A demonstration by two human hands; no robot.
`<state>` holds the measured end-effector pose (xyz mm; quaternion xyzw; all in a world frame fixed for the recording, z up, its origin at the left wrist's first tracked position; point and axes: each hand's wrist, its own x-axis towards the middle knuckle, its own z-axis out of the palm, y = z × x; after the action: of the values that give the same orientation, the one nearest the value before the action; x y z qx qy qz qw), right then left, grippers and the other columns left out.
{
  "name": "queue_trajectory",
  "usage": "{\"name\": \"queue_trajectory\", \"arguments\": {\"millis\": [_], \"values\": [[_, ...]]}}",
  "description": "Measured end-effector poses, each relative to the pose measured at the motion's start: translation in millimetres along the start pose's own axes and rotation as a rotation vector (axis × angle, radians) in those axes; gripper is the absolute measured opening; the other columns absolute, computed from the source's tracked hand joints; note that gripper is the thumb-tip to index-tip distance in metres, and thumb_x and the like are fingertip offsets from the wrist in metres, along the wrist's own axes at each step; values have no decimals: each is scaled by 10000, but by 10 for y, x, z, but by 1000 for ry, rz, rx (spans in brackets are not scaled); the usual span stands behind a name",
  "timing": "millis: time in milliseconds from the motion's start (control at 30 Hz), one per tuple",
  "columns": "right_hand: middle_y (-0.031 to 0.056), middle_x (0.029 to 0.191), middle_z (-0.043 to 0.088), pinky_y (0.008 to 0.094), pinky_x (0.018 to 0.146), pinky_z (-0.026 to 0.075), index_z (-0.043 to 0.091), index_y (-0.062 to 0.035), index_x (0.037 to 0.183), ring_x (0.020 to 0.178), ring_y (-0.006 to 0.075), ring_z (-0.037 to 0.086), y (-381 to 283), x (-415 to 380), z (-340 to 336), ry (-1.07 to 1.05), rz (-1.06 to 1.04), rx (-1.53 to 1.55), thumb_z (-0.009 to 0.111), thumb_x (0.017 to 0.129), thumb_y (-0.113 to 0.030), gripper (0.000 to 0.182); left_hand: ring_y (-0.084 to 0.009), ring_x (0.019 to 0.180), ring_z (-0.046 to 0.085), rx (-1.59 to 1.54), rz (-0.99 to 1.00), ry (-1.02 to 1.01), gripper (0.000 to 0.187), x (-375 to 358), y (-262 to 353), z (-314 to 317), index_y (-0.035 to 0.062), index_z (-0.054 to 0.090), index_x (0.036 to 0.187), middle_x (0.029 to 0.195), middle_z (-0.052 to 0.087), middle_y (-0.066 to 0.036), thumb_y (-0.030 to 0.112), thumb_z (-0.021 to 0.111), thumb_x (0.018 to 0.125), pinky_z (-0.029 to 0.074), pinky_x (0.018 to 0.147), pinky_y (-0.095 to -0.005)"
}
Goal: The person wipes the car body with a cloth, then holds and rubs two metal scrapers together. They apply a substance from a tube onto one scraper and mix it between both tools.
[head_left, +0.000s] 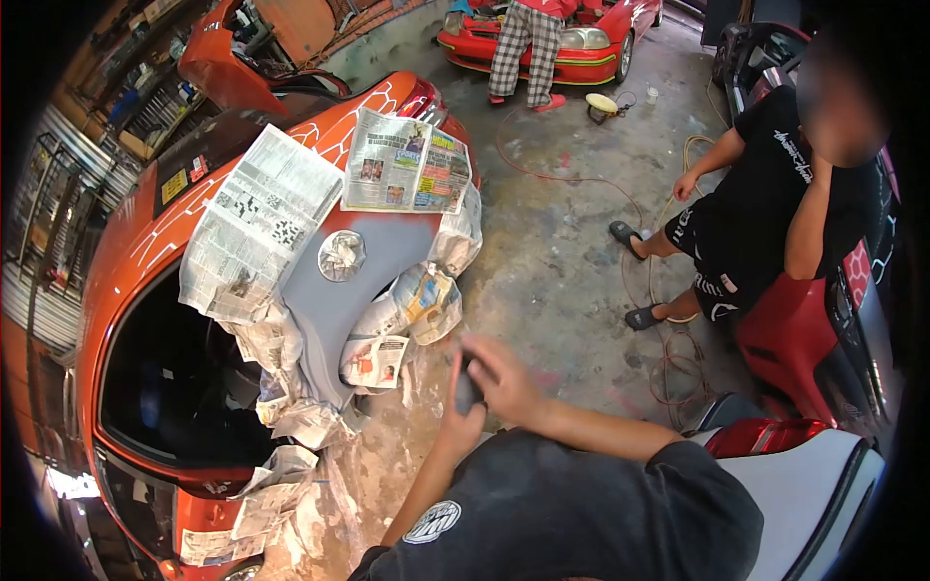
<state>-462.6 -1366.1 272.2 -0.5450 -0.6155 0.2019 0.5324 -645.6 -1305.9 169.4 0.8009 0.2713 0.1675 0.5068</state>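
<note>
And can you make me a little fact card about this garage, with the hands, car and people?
Left hand: holds a dark flat thing
Right hand: fingers at the dark flat thing
Near car: orange, white lines
Gray panel: newspaper around it
Far car: red
Other people: one in black, one in checked pants
Floor: red hose

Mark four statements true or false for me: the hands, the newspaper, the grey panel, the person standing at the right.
1. The left hand holds a dark object. True.
2. The right hand rests on the newspaper. False: it is up at the dark object.
3. Newspaper covers all of the grey panel. False: much of its grey surface is bare between the sheets.
4. The person in the black shirt wears dark footwear. True.
</note>
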Motion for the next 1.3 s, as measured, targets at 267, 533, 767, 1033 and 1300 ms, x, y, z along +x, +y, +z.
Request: {"name": "queue_trajectory", "arguments": {"millis": [267,533,767,1033,1300], "values": [[174,1314,594,397,1014,457,569,-24,1317,1190,341,583,-110,-12,-10,63,-72,-59,570,967,-143,370,-269,1409,376,-440,146,330,813,261,693,218,31,145,1560,1565,282,-188,65,587,878,313,1153,-382],[160,1297,607,350,1004,454,545,4,1329,1212,277,574,-85,-22,35,32,15,65,542,999,-197,386,-237,1400,374,-336,101,318,824,184,725,59,18,128,1564,1550,325,-174,13,591,882,297,1157,-358],[74,1269,601,307,1010,430,507,-15,1377,1174,140,546,97,168,-213,169,489,817,511,1036,-219,398,-202,1275,486,-524,-295,445,476,-11,735,-347,-23,496,1377,1429,483,-143,119,638,945,419,1032,-336],[122,1386,547,328,1107,351,473,18,1417,1302,199,486,-256,-124,6,61,123,515,480,1039,-175,424,-256,1364,392,-178,1,594,556,329,547,0,-10,399,1435,1488,391,-193,359,483,1028,269,1154,-394],[161,1352,562,388,1050,436,522,-68,1386,1249,337,536,-340,-164,-297,-200,-276,39,561,964,-159,434,-271,1332,460,-361,-103,137,592,315,1019,-90,-34,452,1381,1373,525,-188,366,591,967,367,1095,-411]]}}
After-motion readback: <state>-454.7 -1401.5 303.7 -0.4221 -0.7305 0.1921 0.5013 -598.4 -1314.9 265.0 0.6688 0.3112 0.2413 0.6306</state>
